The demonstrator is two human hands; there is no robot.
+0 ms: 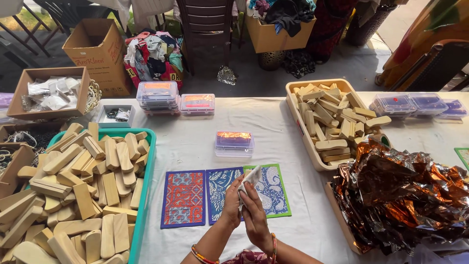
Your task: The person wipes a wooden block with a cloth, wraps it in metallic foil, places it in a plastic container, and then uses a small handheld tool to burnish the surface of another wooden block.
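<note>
Gripped between left hand (231, 205) and right hand (255, 215) — a white cloth (249, 180).

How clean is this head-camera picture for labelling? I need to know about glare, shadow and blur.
Head view: even daylight, soft shadows; glare on the crumpled copper foil and on the clear box; wide-lens bending at the edges; both hands, left and right, fairly sharp around a small pale piece; wooden blocks are crisp.
</note>
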